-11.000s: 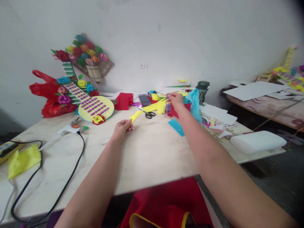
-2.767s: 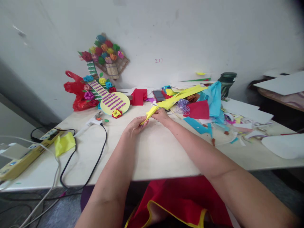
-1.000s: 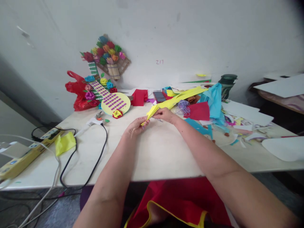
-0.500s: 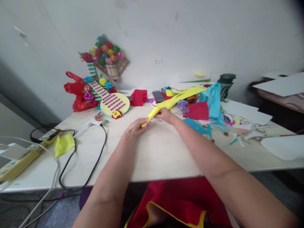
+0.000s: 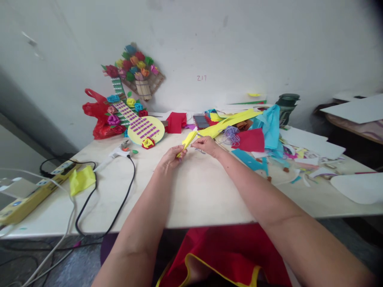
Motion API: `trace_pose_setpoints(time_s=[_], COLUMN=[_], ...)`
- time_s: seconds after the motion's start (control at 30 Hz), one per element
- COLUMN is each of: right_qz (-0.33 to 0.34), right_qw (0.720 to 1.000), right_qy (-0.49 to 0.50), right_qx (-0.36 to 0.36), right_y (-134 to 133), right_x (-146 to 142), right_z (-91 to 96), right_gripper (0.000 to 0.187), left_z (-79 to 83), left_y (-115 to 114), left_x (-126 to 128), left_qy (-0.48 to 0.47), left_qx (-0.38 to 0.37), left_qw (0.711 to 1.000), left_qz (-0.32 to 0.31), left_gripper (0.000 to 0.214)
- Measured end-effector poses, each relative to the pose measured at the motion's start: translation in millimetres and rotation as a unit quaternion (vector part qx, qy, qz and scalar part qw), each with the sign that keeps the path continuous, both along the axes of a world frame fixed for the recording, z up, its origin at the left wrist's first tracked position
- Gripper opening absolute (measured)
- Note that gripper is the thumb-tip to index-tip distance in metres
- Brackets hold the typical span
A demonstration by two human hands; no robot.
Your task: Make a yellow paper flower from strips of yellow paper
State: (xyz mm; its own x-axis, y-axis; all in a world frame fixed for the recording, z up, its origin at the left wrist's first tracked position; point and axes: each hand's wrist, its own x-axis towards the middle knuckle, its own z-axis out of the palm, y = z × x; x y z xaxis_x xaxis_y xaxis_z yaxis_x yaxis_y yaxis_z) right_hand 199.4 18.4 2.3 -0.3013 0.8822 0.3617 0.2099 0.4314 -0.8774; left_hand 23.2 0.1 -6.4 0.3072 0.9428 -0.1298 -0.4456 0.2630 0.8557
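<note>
A folded yellow strip (image 5: pixel 189 138) was held between the front and back edges of the worktop (image 5: pixel 206 191), pinched in the fingers of the left hand (image 5: pixel 171 157). The right hand (image 5: pixel 208 145) was just beside it; whether its fingers gripped anything could not be told. Purple string (image 5: pixel 231 135) lay tangled beyond, near a red sheet (image 5: pixel 249 139). A guitar-shaped craft (image 5: pixel 146 129) stood toward the back left corner, a power strip (image 5: pixel 32 195) near the left edge.

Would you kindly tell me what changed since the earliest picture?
The right hand has come leftward from the purple string bundle, close to the left hand; what it holds is unclear. The left hand still grips yellow paper; the guitar-shaped craft stayed put.
</note>
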Motion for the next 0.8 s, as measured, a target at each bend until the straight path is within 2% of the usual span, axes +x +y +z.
trace_pose_setpoints(time_s=[0.4,0.63,0.8], right_qz=[0.017,0.011,0.005], right_qw=[0.996,0.994,0.995], right_qy=[-0.071,-0.091,-0.089], right_qx=[0.059,0.066,0.051], right_y=[7.0,3.1,-1.0], right_x=[-1.5,-3.2,-3.3], right_z=[-7.1,-5.5,-0.3], right_gripper=[0.022,0.019,0.018], left_z=[1.7,-4.1,-2.2], left_y=[-2.4,0.0,-1.0], left_x=[2.2,-0.1,-0.1], left_qy=[0.115,0.16,0.202], left_qx=[0.059,0.115,0.128], left_qw=[0.99,0.979,0.969], left_qz=[0.064,0.059,0.063], left_gripper=[0.007,0.022,0.023])
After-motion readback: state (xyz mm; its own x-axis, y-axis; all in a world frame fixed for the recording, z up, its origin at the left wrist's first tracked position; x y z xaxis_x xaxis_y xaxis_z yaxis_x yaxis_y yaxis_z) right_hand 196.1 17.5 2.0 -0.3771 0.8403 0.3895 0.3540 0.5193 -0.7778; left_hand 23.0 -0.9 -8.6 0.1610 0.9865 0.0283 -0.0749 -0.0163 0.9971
